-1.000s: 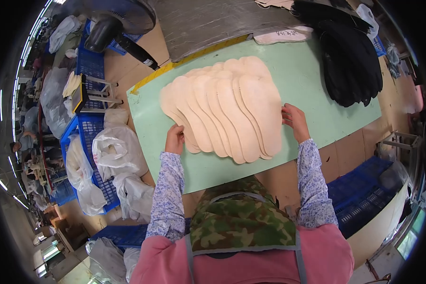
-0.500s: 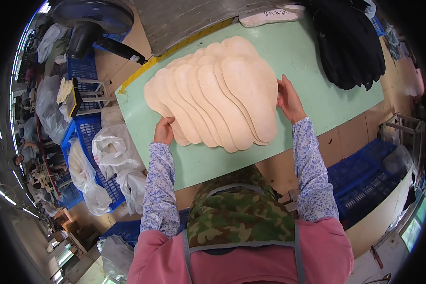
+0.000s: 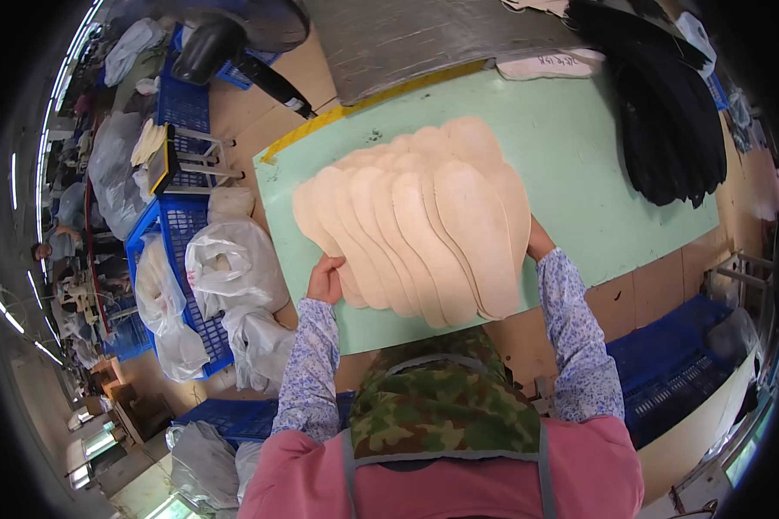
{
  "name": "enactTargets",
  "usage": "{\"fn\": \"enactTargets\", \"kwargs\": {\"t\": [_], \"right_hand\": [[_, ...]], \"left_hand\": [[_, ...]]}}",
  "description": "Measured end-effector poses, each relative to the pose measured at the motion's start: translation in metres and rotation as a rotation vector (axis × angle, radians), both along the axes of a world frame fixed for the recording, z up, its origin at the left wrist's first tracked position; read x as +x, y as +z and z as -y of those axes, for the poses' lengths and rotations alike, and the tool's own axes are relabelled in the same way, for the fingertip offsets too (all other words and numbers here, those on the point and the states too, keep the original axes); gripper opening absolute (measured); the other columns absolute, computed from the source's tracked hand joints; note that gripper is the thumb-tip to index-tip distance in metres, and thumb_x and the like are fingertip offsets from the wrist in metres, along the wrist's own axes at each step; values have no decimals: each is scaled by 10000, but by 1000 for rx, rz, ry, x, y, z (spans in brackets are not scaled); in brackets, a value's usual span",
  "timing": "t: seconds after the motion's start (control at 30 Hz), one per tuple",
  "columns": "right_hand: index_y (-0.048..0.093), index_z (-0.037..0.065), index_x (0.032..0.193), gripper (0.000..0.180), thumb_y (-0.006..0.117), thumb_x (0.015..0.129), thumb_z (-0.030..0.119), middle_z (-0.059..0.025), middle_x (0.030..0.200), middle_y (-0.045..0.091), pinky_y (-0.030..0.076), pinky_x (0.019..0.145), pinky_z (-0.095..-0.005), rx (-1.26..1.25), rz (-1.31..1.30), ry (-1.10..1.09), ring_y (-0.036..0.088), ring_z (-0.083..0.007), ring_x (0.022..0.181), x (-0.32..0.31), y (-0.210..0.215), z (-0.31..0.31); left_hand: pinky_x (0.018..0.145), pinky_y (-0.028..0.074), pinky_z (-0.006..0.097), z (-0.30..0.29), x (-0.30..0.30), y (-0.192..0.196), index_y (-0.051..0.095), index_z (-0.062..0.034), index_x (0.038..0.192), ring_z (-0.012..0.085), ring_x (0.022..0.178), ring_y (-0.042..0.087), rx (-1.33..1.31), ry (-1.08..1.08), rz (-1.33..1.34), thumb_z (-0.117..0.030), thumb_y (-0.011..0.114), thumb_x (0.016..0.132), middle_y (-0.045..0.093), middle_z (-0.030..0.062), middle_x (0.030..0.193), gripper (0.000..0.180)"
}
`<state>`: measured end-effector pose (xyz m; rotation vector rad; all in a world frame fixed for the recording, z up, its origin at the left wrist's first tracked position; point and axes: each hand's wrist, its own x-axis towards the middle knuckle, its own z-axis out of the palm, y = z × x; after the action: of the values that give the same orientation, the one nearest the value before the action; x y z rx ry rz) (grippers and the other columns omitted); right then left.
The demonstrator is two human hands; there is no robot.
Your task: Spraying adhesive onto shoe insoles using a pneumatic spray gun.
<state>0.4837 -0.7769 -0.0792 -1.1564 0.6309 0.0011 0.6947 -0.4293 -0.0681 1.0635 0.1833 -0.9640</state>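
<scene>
Beige insoles [image 3: 407,233] lie fanned out in overlapping rows on the green tabletop [image 3: 589,156], or just above it; I cannot tell which. With its fingers closed, my left hand [image 3: 325,278] pinches the near left edge of the insoles. At their right edge, my right hand [image 3: 539,240] grips the side, its fingers mostly hidden beneath the insoles. A pile of black, long, rounded pieces [image 3: 671,121] lies at the table's far right. A white sole-shaped piece [image 3: 550,66] with handwriting rests by the far edge.
A grey metal surface [image 3: 407,43] edged with yellow tape adjoins the table's far side. A black fan [image 3: 234,43] stands at the far left. Blue crates [image 3: 195,268] with white plastic bags [image 3: 238,264] stand left of the table. More blue crates [image 3: 666,363] are at the right.
The insoles have come nearer to my body with both hands on them. My right hand's fingers have slipped further under the right edge. The whole view has shifted slightly.
</scene>
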Motion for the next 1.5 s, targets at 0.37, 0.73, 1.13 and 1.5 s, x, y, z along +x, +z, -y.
{"fn": "enactTargets", "kwargs": {"t": [0.37, 0.73, 1.13, 1.5], "right_hand": [[376, 15, 1358, 575, 551, 901, 315, -156, 1357, 434, 411, 966, -355, -390, 100, 56, 458, -225, 1207, 51, 46, -178], [392, 13, 1344, 560, 552, 900, 314, -157, 1341, 448, 416, 959, -357, -676, 79, 149, 469, -230, 1195, 154, 83, -388], [410, 10, 1328, 544, 552, 899, 313, -159, 1324, 463, 422, 951, -360, -650, 302, 471, 480, -235, 1181, 259, 21, -478], [426, 8, 1314, 530, 552, 898, 312, -160, 1309, 476, 427, 944, -363, -799, 285, 276, 491, -239, 1169, 578, 53, -540]], "left_hand": [[1039, 373, 456, -131, 32, -14, 327, 61, 1327, 346, 1178, 492, -135, -21, -297, -96, 430, 863, 470, 225, 1299, 501], [946, 467, 422, -265, 125, -23, 446, 76, 1231, 304, 1055, 588, -70, -177, -322, -145, 456, 865, 569, 211, 1176, 427], [885, 509, 401, -439, 247, 13, 475, 84, 1197, 289, 971, 630, -258, 92, -267, -157, 473, 854, 612, 195, 1100, 419], [947, 464, 409, -514, 504, 53, 436, 45, 1274, 306, 1070, 580, -189, 243, -115, -156, 520, 812, 569, 189, 1195, 510]]}}
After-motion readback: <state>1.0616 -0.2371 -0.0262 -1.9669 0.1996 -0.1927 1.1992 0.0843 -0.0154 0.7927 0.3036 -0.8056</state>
